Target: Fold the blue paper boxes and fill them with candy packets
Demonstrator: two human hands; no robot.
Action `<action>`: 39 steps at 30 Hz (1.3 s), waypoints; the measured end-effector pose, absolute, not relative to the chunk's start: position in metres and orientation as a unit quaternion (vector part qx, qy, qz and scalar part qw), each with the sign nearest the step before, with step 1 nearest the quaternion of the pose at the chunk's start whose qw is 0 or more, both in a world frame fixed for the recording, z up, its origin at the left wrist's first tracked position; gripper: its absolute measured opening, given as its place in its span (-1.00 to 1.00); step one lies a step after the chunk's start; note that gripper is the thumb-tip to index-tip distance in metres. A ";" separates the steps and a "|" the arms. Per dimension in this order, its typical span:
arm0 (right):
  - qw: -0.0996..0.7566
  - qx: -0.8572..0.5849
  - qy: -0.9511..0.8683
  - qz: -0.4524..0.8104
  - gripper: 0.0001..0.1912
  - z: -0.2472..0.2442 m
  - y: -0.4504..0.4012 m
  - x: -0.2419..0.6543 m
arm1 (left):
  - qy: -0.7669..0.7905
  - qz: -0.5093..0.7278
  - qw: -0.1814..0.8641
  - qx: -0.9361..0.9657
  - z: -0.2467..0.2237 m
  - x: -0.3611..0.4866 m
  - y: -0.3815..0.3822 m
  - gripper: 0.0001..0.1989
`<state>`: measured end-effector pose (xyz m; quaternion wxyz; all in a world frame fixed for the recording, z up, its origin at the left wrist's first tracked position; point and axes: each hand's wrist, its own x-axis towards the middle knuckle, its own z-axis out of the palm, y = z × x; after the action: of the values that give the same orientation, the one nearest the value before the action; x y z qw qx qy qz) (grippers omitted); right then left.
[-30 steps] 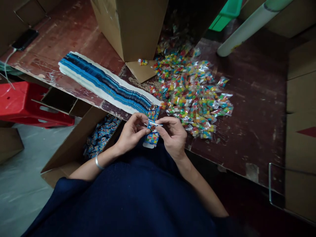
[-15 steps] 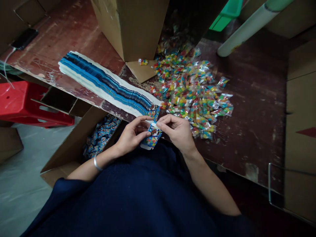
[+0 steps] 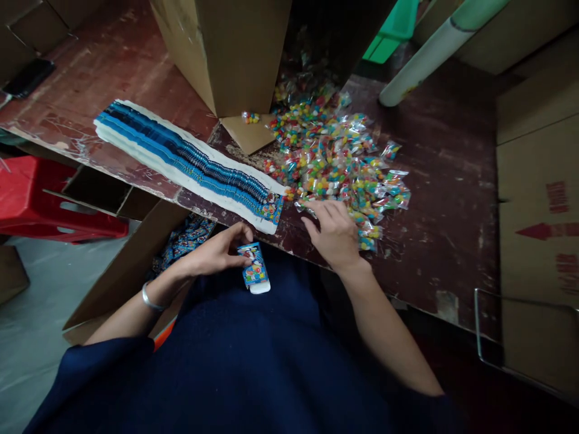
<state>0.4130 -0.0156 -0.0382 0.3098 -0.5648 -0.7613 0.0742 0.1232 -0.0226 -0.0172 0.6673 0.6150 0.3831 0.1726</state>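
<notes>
One printed box sits at seven o'clock, pinched in the left hand; the right hand, fingers parted, is at the candy packets, one o'clock, seemingly selecting; this calls for a pinch.

The surface is dimly lit; glare is caught by candy bags beyond the right fingers; outer edges are stretched.

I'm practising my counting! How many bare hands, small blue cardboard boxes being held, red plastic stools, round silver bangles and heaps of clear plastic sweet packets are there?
Bare hands, left hand and right hand: 2
Small blue cardboard box held: 1
Red plastic stool: 1
Round silver bangle: 1
Heap of clear plastic sweet packets: 1
Total: 6
</notes>
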 end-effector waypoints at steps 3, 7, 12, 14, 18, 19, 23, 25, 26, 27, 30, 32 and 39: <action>0.230 -0.552 -0.801 0.000 -0.80 -0.052 0.007 0.421 | 0.325 0.096 0.611 0.715 -0.005 0.106 -0.007 -0.51; 0.295 -0.545 -0.784 -0.035 -0.80 -0.052 0.016 0.424 | 0.308 0.050 0.589 0.745 0.001 0.103 -0.003 -0.71; 0.543 -0.588 -0.596 0.067 -0.91 -0.017 -0.013 0.403 | 0.393 0.197 0.676 0.592 -0.015 0.127 -0.010 -0.75; 0.575 -0.588 -0.557 0.121 -0.88 -0.004 -0.027 0.388 | 0.395 0.235 0.699 0.548 -0.021 0.140 -0.014 -0.72; 0.565 -0.562 -0.582 0.161 -0.92 0.004 -0.040 0.369 | 0.393 0.264 0.695 0.540 -0.024 0.161 -0.020 -0.69; 0.551 -0.555 -0.604 0.157 -0.94 0.003 -0.041 0.368 | 0.394 0.273 0.693 0.539 -0.023 0.163 -0.022 -0.69; 0.509 -0.525 -0.674 0.109 -0.93 -0.001 -0.041 0.368 | 0.400 0.304 0.689 0.523 -0.021 0.168 -0.030 -0.69; 0.524 -0.515 -0.672 0.093 -0.91 -0.003 -0.040 0.368 | 0.402 0.309 0.689 0.518 -0.022 0.170 -0.034 -0.69; 0.536 -0.514 -0.663 0.092 -0.91 -0.004 -0.040 0.367 | 0.403 0.310 0.688 0.517 -0.023 0.171 -0.035 -0.69; 0.545 -0.518 -0.653 0.096 -0.92 -0.004 -0.040 0.366 | 0.404 0.310 0.687 0.519 -0.023 0.173 -0.036 -0.69; 0.545 -0.526 -0.642 0.121 -0.93 -0.004 -0.040 0.365 | 0.402 0.321 0.688 0.512 -0.024 0.177 -0.037 -0.68; 0.524 -0.520 -0.662 0.127 -0.92 0.000 -0.039 0.367 | 0.404 0.348 0.688 0.492 -0.025 0.178 -0.036 -0.65; 0.452 -0.526 -0.708 0.135 -0.91 0.018 -0.035 0.381 | 0.426 0.351 0.658 0.513 -0.029 0.175 -0.034 -0.65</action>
<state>0.3808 -0.0348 0.0178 0.4518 -0.5262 -0.7076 0.1352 0.1750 -0.0342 -0.0289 0.6581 0.5127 0.4256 0.3507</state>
